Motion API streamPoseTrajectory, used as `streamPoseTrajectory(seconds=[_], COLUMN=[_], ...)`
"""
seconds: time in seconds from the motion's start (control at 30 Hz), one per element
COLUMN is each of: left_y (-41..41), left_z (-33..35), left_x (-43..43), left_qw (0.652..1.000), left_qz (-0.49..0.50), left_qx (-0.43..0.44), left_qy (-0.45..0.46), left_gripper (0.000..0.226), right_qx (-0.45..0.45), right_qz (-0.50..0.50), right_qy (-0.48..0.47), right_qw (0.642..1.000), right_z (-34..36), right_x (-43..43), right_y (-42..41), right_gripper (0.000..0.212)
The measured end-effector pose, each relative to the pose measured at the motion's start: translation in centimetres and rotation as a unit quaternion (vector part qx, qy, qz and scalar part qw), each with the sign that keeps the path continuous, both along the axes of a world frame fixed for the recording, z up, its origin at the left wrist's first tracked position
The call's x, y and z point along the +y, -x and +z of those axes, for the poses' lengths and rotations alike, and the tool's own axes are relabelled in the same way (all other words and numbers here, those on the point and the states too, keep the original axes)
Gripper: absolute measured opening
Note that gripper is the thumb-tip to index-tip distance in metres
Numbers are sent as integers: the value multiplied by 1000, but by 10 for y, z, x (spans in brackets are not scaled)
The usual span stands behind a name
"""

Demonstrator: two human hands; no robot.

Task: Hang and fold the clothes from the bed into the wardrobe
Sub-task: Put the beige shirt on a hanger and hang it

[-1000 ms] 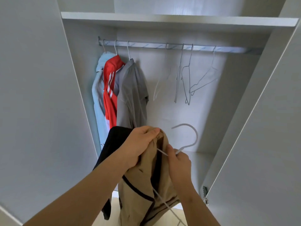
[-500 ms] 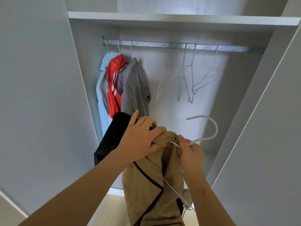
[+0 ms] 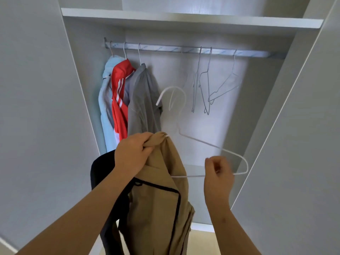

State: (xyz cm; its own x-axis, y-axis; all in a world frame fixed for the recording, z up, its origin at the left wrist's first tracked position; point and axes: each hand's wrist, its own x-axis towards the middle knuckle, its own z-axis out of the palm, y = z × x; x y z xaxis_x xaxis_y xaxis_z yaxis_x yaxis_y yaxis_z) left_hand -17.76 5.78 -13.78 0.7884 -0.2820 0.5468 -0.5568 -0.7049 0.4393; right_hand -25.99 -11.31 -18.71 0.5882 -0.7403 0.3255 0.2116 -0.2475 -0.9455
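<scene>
The left door (image 3: 36, 107) stood open beside the wardrobe (image 3: 82, 70), whose shelf (image 3: 184, 19) ran across above the rail (image 3: 165, 49). At the rail's left end three garments hung close together on hangers: a blue top (image 3: 105, 107) nearest the side wall, a red top (image 3: 119, 100) with white stripes touching it, and a grey shirt (image 3: 141, 103) next in line. Below them a black garment (image 3: 103, 172) lay draped over the left forearm. The left hand (image 3: 132, 155) was clenched round the bunched top of a tan garment (image 3: 161, 199) with dark piping, which hung straight down from that fist, in front of the wardrobe and below the rail. A white hanger (image 3: 211, 144) was partly inside the tan garment: a bit of white wire showed at the bunched cloth just beside the left hand, the hook curved up in front of the back wall, and one shoulder stuck out bare to the right. The right hand (image 3: 218, 173), somewhat blurred, pinched the hanger's bottom bar with curled fingers. Further right several bare hangers (image 3: 204, 89) hung on the rail, well apart from the clothes. The right door (image 3: 303, 144) filled the right edge.
</scene>
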Motion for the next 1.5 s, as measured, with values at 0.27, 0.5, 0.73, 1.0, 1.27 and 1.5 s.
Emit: streamPoseTrajectory(seconds=[0.27, 0.5, 0.73, 1.0, 1.27, 1.5], left_y=[-3, 9, 2, 0, -7, -20], left_z=[23, 44, 51, 62, 58, 38], left_x=[9, 27, 49, 71, 104, 120], left_qw=[997, 993, 990, 986, 995, 988], left_qz=[1, -43, -4, -54, -82, -72], left_qx=[-24, -39, -64, -71, 25, 44], left_qy=[77, 101, 124, 140, 55, -126], left_gripper=[26, 31, 26, 18, 13, 24], right_qx=[286, 232, 322, 441, 256, 277], right_qz=[295, 420, 447, 347, 384, 357], right_qy=[6, 74, 112, 307, -8, -10], right_qw=[912, 874, 827, 768, 887, 892], right_z=[-15, 0, -19, -47, -45, -38], right_x=[3, 19, 26, 3, -41, -50], right_y=[-14, -28, -29, -27, -18, -24], right_gripper=[53, 17, 14, 25, 27, 31])
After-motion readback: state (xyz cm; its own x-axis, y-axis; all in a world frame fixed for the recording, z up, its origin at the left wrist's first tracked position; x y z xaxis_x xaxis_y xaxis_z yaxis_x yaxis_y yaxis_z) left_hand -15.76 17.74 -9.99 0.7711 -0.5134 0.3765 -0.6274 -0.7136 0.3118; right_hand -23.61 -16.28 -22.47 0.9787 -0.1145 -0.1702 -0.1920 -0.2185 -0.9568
